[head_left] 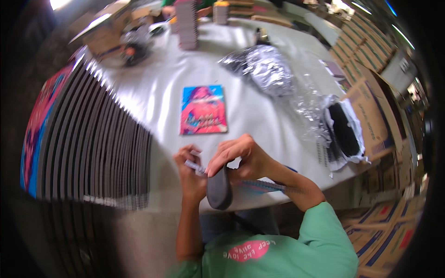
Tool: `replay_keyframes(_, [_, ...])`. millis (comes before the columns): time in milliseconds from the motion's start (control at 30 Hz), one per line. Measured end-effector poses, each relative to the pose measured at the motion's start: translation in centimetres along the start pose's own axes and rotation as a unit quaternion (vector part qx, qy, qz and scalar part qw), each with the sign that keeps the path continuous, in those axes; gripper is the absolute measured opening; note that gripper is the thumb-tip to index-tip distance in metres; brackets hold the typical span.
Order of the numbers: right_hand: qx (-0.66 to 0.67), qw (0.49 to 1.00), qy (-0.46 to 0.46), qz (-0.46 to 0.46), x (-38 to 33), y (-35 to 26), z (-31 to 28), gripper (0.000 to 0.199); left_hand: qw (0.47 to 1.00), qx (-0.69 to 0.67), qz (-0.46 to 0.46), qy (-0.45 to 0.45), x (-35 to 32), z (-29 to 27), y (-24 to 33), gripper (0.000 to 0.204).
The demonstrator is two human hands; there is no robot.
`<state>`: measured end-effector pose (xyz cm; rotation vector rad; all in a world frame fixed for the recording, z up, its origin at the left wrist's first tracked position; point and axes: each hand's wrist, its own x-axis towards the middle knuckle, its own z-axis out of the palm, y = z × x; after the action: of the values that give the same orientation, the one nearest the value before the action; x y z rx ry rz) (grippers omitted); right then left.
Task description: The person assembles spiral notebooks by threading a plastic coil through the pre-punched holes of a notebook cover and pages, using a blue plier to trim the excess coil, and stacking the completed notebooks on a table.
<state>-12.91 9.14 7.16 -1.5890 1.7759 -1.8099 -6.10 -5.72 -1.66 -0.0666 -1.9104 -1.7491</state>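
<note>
Above the table's near edge my two hands are close together. My right hand (238, 155) is closed on a dark grey, long object with a rounded end (219, 192), which hangs down towards me; its kind is unclear. Just left of it, my left hand (189, 171) has curled fingers around a small pale strip (194, 167), blurred by motion. Under my right forearm shows a spiral-bound notebook (262, 185), mostly hidden. Beyond my hands a notebook with a pink and blue cover (203, 110) lies flat on the white-covered table (157, 92).
A tall stack of notebooks (92, 143) stands at the left. Silvery plastic wrapping (269, 69) lies towards the back right. An open white bag with black contents (343, 129) sits beside a cardboard box (371, 111). Across the table, a person's hands are near another notebook stack (187, 25).
</note>
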Motion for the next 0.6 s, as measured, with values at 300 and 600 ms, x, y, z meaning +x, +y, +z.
replay_keyframes(300, [-0.236,0.949,0.063,0.198,-1.3,4.8,-0.7,0.02,0.999,0.029,0.019,-0.007,-0.3,-0.2,0.8,0.086])
replay_keyframes(600, [-0.521,0.753,0.203,0.346,-15.7,1.7,-4.6,0.071,0.971,-0.206,-0.096,0.069,-1.3,-1.2,2.3,0.013])
